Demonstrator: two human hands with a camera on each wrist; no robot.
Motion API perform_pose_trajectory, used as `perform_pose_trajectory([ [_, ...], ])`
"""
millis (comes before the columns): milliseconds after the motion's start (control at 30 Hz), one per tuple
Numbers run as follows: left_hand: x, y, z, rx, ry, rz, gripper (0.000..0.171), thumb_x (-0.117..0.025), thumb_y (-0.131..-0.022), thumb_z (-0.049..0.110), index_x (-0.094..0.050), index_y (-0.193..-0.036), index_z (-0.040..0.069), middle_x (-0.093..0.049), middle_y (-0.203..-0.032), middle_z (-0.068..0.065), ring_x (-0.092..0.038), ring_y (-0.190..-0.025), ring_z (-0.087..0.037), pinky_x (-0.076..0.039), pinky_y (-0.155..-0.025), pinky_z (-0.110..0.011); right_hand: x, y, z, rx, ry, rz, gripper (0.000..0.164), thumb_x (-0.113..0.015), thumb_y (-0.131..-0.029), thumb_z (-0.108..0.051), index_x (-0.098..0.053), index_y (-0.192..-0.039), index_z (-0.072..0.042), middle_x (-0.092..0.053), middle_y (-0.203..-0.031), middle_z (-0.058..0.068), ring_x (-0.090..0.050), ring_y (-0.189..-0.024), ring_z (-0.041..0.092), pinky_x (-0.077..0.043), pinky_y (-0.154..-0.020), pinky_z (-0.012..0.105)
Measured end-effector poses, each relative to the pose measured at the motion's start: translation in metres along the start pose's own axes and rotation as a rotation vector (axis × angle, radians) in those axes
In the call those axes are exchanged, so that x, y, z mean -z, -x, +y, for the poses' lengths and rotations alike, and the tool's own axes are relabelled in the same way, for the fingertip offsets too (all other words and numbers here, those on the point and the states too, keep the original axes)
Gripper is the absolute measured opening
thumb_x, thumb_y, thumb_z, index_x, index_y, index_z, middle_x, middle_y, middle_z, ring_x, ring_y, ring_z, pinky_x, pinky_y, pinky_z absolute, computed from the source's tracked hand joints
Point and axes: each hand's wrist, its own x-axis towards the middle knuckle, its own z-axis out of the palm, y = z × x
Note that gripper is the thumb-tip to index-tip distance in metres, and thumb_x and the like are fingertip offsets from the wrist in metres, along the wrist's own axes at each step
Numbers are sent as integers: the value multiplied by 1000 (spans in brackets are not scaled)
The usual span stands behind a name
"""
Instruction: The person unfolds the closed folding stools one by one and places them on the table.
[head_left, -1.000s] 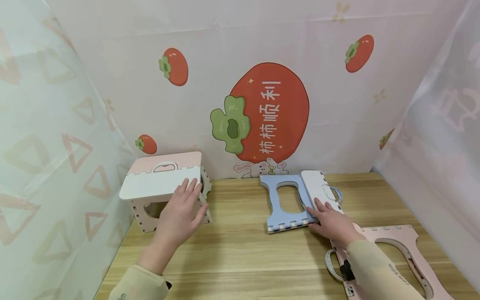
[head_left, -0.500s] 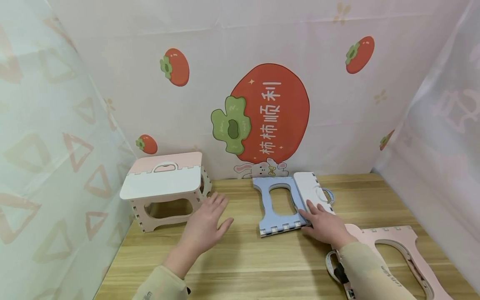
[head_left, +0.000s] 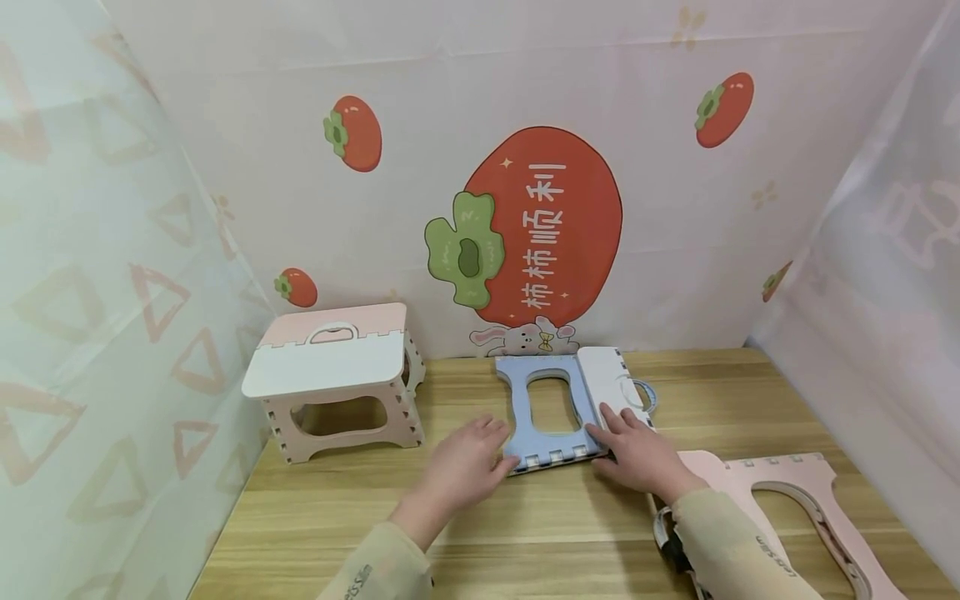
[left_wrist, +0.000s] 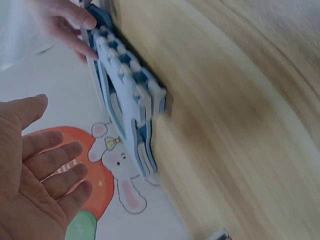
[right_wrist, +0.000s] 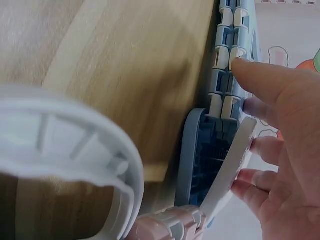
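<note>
A folded blue folding stool (head_left: 519, 408) with a white panel (head_left: 596, 379) lies flat on the wooden table. My right hand (head_left: 641, 454) rests on it, fingertips on the white panel and thumb at the hinged front edge. In the right wrist view the thumb (right_wrist: 265, 77) touches the hinge knuckles, with the other fingers against the panel. My left hand (head_left: 465, 467) is beside the stool's near left corner, fingers loosely extended. The left wrist view shows that palm (left_wrist: 30, 175) holding nothing, with the stool (left_wrist: 125, 90) alongside.
A pink and white folding stool (head_left: 326, 367) stands unfolded at the back left. Another pink stool (head_left: 806, 475), folded flat, lies at the right, partly under my right sleeve (head_left: 735, 542). Printed cloth walls (head_left: 375, 250) close in the table's back and sides.
The blue stool has slid to the left together with my right hand. My left hand has moved right, from the standing pink stool to the blue stool's near left corner.
</note>
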Motion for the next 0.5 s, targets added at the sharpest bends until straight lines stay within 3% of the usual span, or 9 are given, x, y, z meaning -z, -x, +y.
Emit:
perform_pose_trajectory([
  [167,-14,-10,11,-37,-5,47,40,-68,-99,37,-70,-129,11,-72,-125,-6,-67,-118,-25,-56,-99,-40,-2,2,-1,62,-14,28,59,-74,-93,-35,-60,-143,-8,-39,-158,27,-38,-139,56,-41,-108,67],
  [300,-25,-16,17,-75,-49,108,30,-67,-100,35,-74,-120,14,-78,-106,-1,-74,-97,-17,-61,-85,-35,-5,4,0,106,-15,54,59,-75,-92,-34,-60,-142,-6,-39,-156,30,-40,-136,56,-40,-107,68],
  [500,-36,-25,23,-109,-83,257,16,-66,-99,29,-76,-99,17,-70,-69,9,-66,-60,-9,-57,-59,-30,-7,5,0,128,-41,72,59,-75,-92,-34,-60,-142,-6,-39,-155,31,-40,-136,57,-39,-106,70],
])
